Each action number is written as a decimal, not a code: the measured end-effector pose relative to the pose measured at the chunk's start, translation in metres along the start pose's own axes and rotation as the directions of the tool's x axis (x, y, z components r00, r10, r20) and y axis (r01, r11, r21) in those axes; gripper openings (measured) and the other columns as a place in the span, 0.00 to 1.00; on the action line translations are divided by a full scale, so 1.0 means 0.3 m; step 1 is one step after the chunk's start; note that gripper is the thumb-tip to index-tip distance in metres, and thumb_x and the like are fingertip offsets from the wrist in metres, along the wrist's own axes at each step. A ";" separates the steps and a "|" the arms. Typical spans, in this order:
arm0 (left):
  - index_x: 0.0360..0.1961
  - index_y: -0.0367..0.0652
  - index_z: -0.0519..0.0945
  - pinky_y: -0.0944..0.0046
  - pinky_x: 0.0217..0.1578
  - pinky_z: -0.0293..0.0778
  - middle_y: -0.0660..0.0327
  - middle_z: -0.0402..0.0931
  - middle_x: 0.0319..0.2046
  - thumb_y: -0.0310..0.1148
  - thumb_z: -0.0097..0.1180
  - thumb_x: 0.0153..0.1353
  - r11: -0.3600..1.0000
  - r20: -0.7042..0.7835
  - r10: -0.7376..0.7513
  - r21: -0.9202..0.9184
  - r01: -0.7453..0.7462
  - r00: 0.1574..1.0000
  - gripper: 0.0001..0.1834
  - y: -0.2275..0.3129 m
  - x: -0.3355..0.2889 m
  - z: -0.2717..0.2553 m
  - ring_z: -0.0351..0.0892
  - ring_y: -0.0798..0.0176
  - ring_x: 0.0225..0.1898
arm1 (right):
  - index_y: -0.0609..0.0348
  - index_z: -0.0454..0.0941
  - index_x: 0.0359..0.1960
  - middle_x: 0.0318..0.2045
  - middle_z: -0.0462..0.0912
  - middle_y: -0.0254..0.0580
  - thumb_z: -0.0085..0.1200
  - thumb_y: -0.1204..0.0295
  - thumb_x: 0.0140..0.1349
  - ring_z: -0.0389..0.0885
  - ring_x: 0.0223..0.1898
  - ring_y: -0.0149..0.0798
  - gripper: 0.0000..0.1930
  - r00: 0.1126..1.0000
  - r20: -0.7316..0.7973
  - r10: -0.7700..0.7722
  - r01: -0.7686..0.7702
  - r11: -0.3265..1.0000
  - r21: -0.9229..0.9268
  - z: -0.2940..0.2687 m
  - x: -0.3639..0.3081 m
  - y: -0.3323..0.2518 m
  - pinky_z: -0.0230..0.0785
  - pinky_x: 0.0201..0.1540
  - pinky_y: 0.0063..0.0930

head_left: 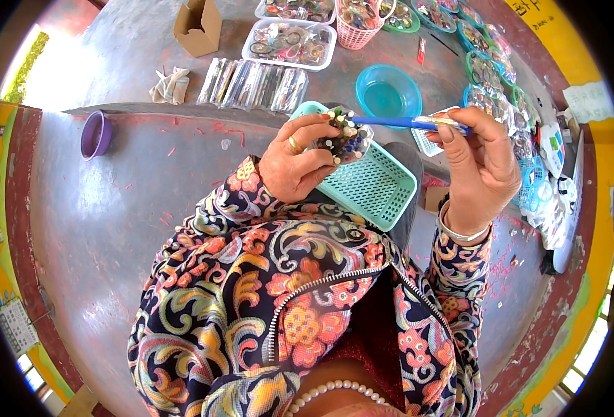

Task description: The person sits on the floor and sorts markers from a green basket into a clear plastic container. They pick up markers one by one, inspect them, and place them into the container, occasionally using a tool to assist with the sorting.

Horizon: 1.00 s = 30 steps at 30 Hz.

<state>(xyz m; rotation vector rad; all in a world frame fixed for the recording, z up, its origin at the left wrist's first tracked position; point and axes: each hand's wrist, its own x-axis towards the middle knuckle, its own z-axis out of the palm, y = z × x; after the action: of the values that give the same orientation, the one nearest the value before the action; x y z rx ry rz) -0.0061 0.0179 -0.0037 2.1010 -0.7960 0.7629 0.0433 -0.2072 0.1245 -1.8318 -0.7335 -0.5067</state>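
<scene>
My left hand (299, 156), with a ring on one finger, is closed around a bundle of pens (346, 142) in what looks like a clear wrapper; their ends face up, some dark, blue or whitish. A blue pen (390, 121) is pinched between the thumb and fingers of my right hand (482, 163). It lies nearly level, its far end reaching the top of the bundle. Below the bundle, a mint-green perforated basket (380, 187) rests across my lap. The inside of the basket's near part shows bare mesh; its upper left is partly hidden by my left hand and the bundle.
Packed pens in clear sleeves (251, 87) lie on the raised ledge ahead, beside a cloth (170, 85). Beyond are an open cardboard box (198, 28), a white tray of small items (289, 45) and a pink basket (358, 26). A blue basin (388, 94) stands ahead; a purple bowl (96, 135) sits left.
</scene>
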 end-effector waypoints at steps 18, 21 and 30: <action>0.54 0.44 0.75 0.53 0.49 0.68 0.58 0.72 0.46 0.35 0.68 0.46 0.996 0.083 -0.058 0.074 0.052 0.995 0.31 0.054 0.043 -0.035 0.70 0.50 0.47 | 0.61 0.78 0.35 0.29 0.83 0.44 0.64 0.80 0.51 0.82 0.28 0.42 0.10 0.971 0.128 -0.200 0.223 0.953 -0.205 -0.002 -0.035 -0.078 0.73 0.30 0.29; 0.53 0.43 0.75 0.53 0.49 0.68 0.58 0.72 0.47 0.35 0.68 0.47 0.998 0.088 -0.051 0.048 0.047 0.995 0.29 0.054 0.050 -0.036 0.71 0.50 0.47 | 0.61 0.78 0.35 0.29 0.83 0.44 0.64 0.80 0.51 0.82 0.29 0.42 0.10 0.968 0.162 -0.190 0.222 0.951 -0.216 0.005 -0.030 -0.066 0.73 0.30 0.29; 0.62 0.39 0.61 0.51 0.62 0.58 0.48 0.60 0.61 0.46 0.74 0.39 0.961 -0.063 -0.236 -0.160 0.224 0.970 0.51 0.020 0.033 -0.033 0.59 0.44 0.63 | 0.60 0.77 0.35 0.28 0.82 0.42 0.63 0.78 0.52 0.82 0.28 0.41 0.09 0.965 0.206 -0.160 0.209 0.947 -0.243 0.005 -0.045 -0.054 0.72 0.30 0.28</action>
<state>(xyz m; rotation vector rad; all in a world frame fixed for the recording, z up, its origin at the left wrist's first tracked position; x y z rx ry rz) -0.0066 0.0198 0.0113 1.9698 -0.5361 0.6367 0.0225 -0.2049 0.1260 -2.0881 -1.0109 -0.5840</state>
